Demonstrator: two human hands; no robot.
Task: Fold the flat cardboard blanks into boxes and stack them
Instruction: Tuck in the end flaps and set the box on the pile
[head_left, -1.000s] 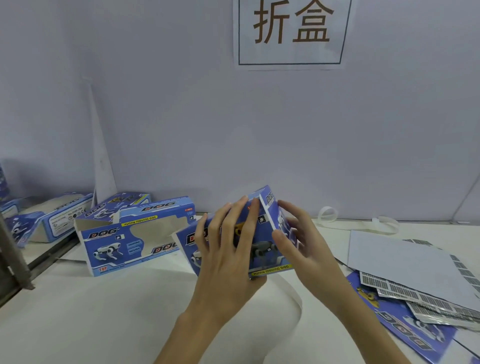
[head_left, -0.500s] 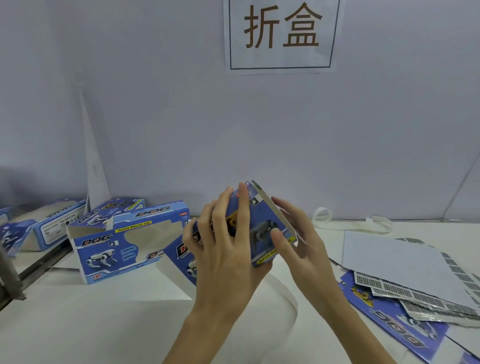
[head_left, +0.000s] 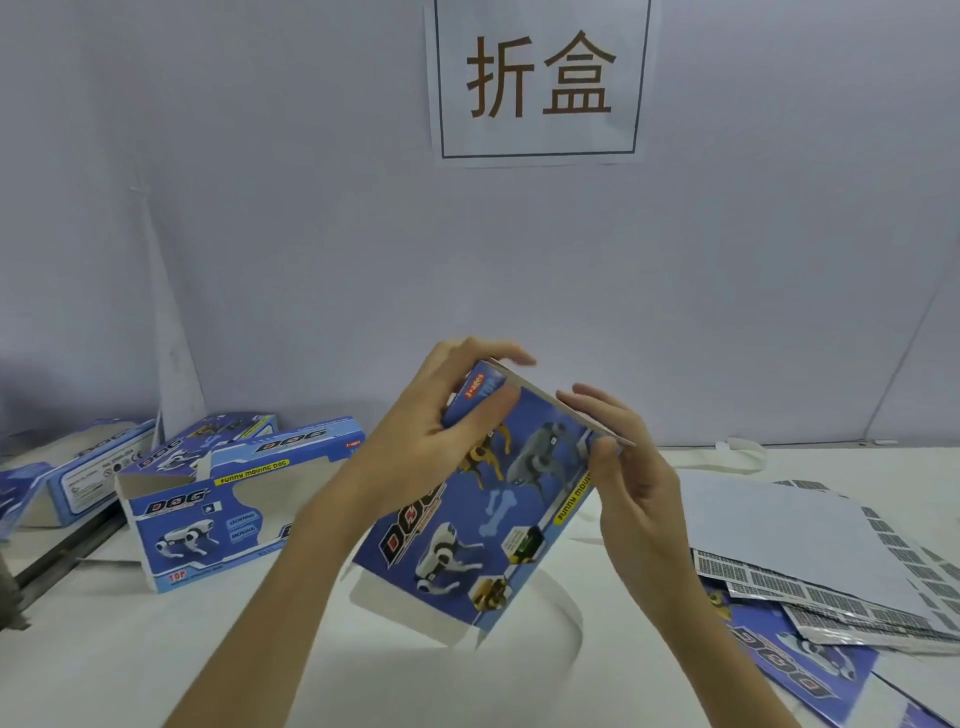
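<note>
Head view. Both forearms reach up from the near edge of the bench (head_left: 130, 665) and meet over its middle, raised off the surface.

Left hand (head_left: 436, 441): wrist bent, fingers curled over the top end of the blue box (head_left: 467, 525), thumb pressed on the printed face beside the top flap. Grips the box.

Right hand (head_left: 623, 467): palm turned inward, fingers upright behind the box's upper right edge, thumb pinching that edge from the front.

Box is held tilted, top end leaning away, lower end with its open grey flap hanging just above the bench.

Folded boxes (head_left: 208, 499) sit toward the left edge, against the back wall. Flat blanks (head_left: 810, 675) lie in a loose pile at the right edge.
</note>
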